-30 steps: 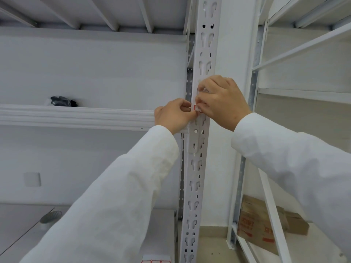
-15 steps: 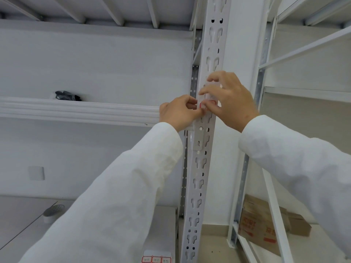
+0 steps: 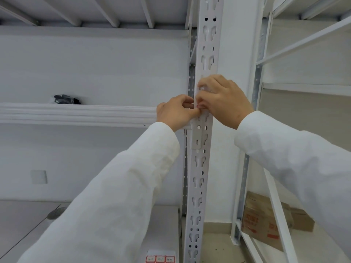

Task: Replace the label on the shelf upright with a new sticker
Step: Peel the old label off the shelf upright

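Stickers (image 3: 160, 259), red-bordered and three in a row on a sheet, lie at the near bottom edge on a grey surface, just left of the upright (image 3: 198, 168). White sleeves (image 3: 117, 196) run up from both near corners toward that slotted white post. Boxes (image 3: 266, 221) of brown card sit low on the right, under the next rack. Farther up, both hands meet on the upright's face. The left hand (image 3: 173, 112) is curled, thumb and forefinger pressed together at the post's left edge. The right hand (image 3: 222, 99) covers the post, its fingers bent and bunched against the metal. Between the two sets of fingertips shows a sliver of red, the label (image 3: 201, 106), pinched against the upright; which hand grips it I cannot tell. Left and far, a dark object (image 3: 65, 99) rests on the shelf (image 3: 76, 114).
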